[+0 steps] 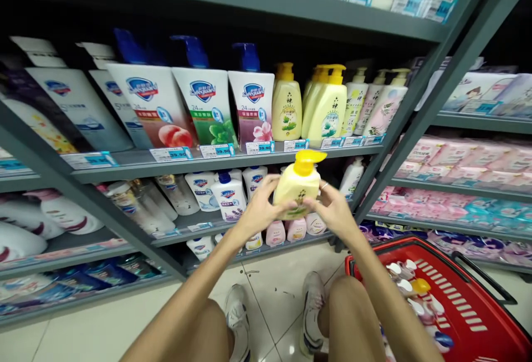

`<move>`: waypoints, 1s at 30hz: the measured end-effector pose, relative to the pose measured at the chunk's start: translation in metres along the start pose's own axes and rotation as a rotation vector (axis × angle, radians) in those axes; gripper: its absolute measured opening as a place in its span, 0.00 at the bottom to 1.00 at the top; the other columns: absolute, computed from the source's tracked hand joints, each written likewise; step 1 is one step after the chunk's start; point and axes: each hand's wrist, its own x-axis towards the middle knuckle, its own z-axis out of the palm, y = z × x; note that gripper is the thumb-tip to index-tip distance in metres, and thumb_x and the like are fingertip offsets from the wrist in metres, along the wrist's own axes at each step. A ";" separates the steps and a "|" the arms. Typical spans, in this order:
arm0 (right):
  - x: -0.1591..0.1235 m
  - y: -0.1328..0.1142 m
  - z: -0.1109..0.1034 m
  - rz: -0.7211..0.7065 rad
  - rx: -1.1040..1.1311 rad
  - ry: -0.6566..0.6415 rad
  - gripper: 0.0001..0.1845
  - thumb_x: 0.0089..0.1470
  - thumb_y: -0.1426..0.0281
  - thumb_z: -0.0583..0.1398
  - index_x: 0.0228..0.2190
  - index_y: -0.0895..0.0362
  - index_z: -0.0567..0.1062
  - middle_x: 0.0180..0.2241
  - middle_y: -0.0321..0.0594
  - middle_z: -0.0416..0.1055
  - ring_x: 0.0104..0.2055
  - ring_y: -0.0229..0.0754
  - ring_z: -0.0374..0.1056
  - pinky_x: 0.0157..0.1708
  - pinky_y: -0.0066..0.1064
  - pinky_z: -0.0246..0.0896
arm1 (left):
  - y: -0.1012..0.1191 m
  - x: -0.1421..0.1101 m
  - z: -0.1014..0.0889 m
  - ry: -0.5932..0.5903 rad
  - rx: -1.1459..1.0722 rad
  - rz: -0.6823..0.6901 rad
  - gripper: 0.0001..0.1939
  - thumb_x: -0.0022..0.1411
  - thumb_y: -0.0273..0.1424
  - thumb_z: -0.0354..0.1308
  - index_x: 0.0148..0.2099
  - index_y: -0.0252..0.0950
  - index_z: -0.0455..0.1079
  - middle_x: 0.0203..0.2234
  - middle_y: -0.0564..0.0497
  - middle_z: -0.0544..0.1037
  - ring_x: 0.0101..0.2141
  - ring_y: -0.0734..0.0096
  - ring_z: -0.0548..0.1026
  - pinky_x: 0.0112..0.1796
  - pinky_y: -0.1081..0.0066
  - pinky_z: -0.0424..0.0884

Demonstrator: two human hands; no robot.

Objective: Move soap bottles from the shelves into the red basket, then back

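I hold a pale yellow pump bottle (298, 183) with a bright yellow pump head in front of the shelves, at the height of the second shelf. My left hand (261, 207) grips its left side. My right hand (332, 208) grips its right side and lower edge, with a ring on one finger. The bottle stands nearly upright, its label partly hidden by my fingers. Similar yellow bottles (286, 104) stand on the shelf above.
Grey metal shelving (249, 161) carries white pump bottles with blue heads (203, 101), price tags along the edges and small bottles lower down. A red shopping basket (469, 306) with several bottles sits on the tiled floor at my right. My knees and shoes show below.
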 end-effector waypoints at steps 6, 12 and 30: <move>0.083 -0.113 -0.034 -0.481 -0.452 0.028 0.28 0.62 0.54 0.67 0.59 0.50 0.77 0.61 0.45 0.71 0.64 0.55 0.67 0.65 0.52 0.68 | 0.097 0.082 -0.049 0.158 0.160 0.343 0.34 0.61 0.39 0.71 0.66 0.39 0.67 0.55 0.42 0.79 0.53 0.54 0.77 0.57 0.51 0.73; 0.143 -0.135 -0.047 -0.678 -0.660 0.051 0.26 0.67 0.54 0.62 0.60 0.54 0.76 0.57 0.49 0.70 0.59 0.53 0.68 0.58 0.48 0.74 | 0.113 0.138 -0.059 0.264 0.392 0.417 0.31 0.61 0.28 0.68 0.65 0.37 0.66 0.55 0.41 0.77 0.54 0.52 0.76 0.58 0.48 0.72; 0.182 -0.083 -0.046 -0.542 -0.617 0.030 0.23 0.66 0.59 0.62 0.57 0.57 0.76 0.50 0.51 0.74 0.53 0.53 0.72 0.57 0.48 0.73 | 0.093 0.158 -0.048 0.278 0.596 0.162 0.17 0.63 0.26 0.68 0.53 0.34 0.72 0.45 0.40 0.81 0.46 0.52 0.79 0.49 0.57 0.74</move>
